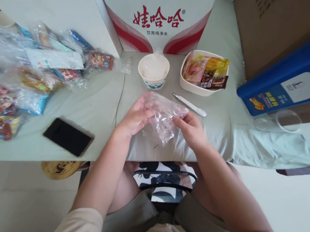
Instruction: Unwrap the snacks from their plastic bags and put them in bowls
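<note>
A crumpled clear plastic bag (163, 119) is held between both hands above the green-covered table (98, 108). My left hand (136, 117) grips its left side with the fingers curled round the film. My right hand (190, 130) pinches its right side. Behind the hands lies a white pen-like stick (189, 104). Further back stand a white paper cup (153, 71) lined with clear plastic and a white rectangular container (204, 75) filled with wrapped snacks.
A heap of wrapped snacks in clear bags (31, 71) covers the left of the table. A black phone (68, 137) lies near the front edge. A white carton with red lettering (157, 14) stands behind; a blue box (299, 71) and a clear ring (288, 120) sit right.
</note>
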Demonstrator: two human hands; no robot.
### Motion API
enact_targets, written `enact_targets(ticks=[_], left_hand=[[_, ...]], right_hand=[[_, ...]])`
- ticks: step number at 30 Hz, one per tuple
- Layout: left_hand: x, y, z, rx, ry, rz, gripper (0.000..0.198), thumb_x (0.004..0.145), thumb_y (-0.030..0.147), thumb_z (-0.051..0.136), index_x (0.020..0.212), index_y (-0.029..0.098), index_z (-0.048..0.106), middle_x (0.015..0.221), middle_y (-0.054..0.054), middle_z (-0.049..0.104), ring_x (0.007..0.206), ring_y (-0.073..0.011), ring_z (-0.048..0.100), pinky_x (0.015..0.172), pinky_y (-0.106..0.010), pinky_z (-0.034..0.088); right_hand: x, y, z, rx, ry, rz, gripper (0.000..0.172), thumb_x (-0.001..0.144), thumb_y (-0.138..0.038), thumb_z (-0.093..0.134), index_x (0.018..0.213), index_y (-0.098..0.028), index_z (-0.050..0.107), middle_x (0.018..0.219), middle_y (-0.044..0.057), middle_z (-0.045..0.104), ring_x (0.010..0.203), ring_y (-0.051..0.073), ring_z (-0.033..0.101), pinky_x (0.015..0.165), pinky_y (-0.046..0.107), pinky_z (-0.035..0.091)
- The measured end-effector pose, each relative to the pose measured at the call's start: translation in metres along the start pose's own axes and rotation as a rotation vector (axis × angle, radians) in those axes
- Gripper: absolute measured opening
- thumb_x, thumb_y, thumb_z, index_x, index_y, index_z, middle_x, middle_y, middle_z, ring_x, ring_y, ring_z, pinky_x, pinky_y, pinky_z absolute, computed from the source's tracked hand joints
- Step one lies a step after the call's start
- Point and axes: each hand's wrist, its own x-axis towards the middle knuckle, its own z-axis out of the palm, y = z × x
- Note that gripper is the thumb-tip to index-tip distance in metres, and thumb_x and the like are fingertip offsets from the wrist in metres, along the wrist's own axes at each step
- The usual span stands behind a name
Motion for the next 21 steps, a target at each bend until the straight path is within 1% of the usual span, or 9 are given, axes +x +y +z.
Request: enact_targets(ticks=[3, 5, 7, 9, 11, 14, 16, 18, 21], left_hand=[[-0.005, -0.001, 0.005, 0.089, 0.023, -0.172, 0.037, 0.066, 0.020, 0.078, 0.101, 0.019, 0.067, 0.089, -0.002, 0.073, 0.075, -0.0166, 0.072, 0.068, -0.027, 0.057], [-0.008, -0.002, 0.008, 0.120, 0.079, -0.181, 0.028, 0.066, 0.017, 0.071, 0.094, 0.017, 0.067, 0.083, -0.001, 0.072, 0.069, -0.0142, 0.070, 0.065, -0.025, 0.056], [-0.012, -0.001, 0.009, 0.131, 0.132, -0.143, 0.029, 0.068, 0.016, 0.065, 0.097, 0.018, 0.067, 0.080, 0.001, 0.071, 0.068, -0.0135, 0.069, 0.064, -0.024, 0.055], [-0.016, 0.001, 0.008, 0.163, 0.175, -0.099, 0.033, 0.069, 0.017, 0.061, 0.102, 0.020, 0.066, 0.073, 0.003, 0.068, 0.062, -0.0129, 0.067, 0.059, -0.024, 0.053], [-0.019, 0.004, 0.005, 0.204, 0.183, -0.087, 0.035, 0.070, 0.018, 0.058, 0.105, 0.021, 0.065, 0.064, 0.006, 0.063, 0.055, -0.0126, 0.064, 0.054, -0.023, 0.051], [-0.024, 0.009, -0.001, 0.185, 0.109, -0.129, 0.035, 0.072, 0.023, 0.058, 0.106, 0.021, 0.063, 0.058, 0.006, 0.062, 0.047, -0.0134, 0.062, 0.049, -0.024, 0.050], [-0.026, 0.012, -0.004, 0.106, 0.042, -0.144, 0.032, 0.072, 0.027, 0.062, 0.104, 0.021, 0.061, 0.059, 0.004, 0.065, 0.046, -0.0146, 0.062, 0.047, -0.025, 0.050], [-0.026, 0.015, -0.009, 0.027, 0.034, -0.116, 0.030, 0.071, 0.029, 0.067, 0.099, 0.021, 0.059, 0.062, 0.003, 0.066, 0.048, -0.0158, 0.064, 0.048, -0.025, 0.052], [-0.024, 0.015, -0.018, -0.019, 0.207, 0.051, 0.026, 0.070, 0.030, 0.071, 0.090, 0.021, 0.057, 0.068, 0.002, 0.069, 0.056, -0.0132, 0.067, 0.054, -0.023, 0.054]], right_hand=[[0.000, 0.003, 0.006, 0.006, 0.125, -0.040, 0.024, 0.081, -0.041, 0.067, 0.098, -0.023, 0.065, 0.093, 0.002, 0.072, 0.091, 0.020, 0.067, 0.085, 0.034, 0.054], [-0.001, 0.005, 0.010, 0.037, 0.129, -0.023, 0.030, 0.081, -0.043, 0.068, 0.104, -0.025, 0.064, 0.100, 0.002, 0.072, 0.092, 0.019, 0.067, 0.082, 0.033, 0.055], [-0.002, 0.007, 0.013, 0.062, 0.051, 0.020, 0.038, 0.078, -0.046, 0.074, 0.109, -0.025, 0.063, 0.099, 0.002, 0.072, 0.084, 0.018, 0.066, 0.074, 0.031, 0.055], [-0.002, 0.008, 0.016, 0.053, -0.007, 0.066, 0.038, 0.074, -0.044, 0.079, 0.102, -0.024, 0.063, 0.084, 0.000, 0.069, 0.069, 0.015, 0.062, 0.063, 0.028, 0.051], [-0.001, 0.008, 0.020, 0.067, 0.043, 0.098, 0.033, 0.072, -0.041, 0.079, 0.092, -0.023, 0.061, 0.068, -0.004, 0.061, 0.056, 0.011, 0.054, 0.053, 0.025, 0.045], [0.000, 0.005, 0.026, 0.186, 0.153, 0.106, 0.032, 0.070, -0.039, 0.077, 0.093, -0.025, 0.059, 0.059, -0.008, 0.052, 0.049, 0.010, 0.047, 0.044, 0.023, 0.038], [0.001, 0.001, 0.027, 0.264, 0.140, 0.068, 0.030, 0.070, -0.038, 0.076, 0.091, -0.026, 0.057, 0.059, -0.008, 0.051, 0.048, 0.011, 0.047, 0.043, 0.023, 0.038], [0.001, -0.002, 0.027, 0.306, 0.098, 0.013, 0.026, 0.071, -0.039, 0.073, 0.084, -0.026, 0.055, 0.060, -0.006, 0.053, 0.050, 0.012, 0.050, 0.047, 0.025, 0.043], [0.000, -0.005, 0.021, 0.258, 0.101, -0.070, 0.029, 0.077, -0.051, 0.063, 0.075, -0.024, 0.054, 0.064, -0.001, 0.056, 0.055, 0.015, 0.055, 0.055, 0.030, 0.049]])
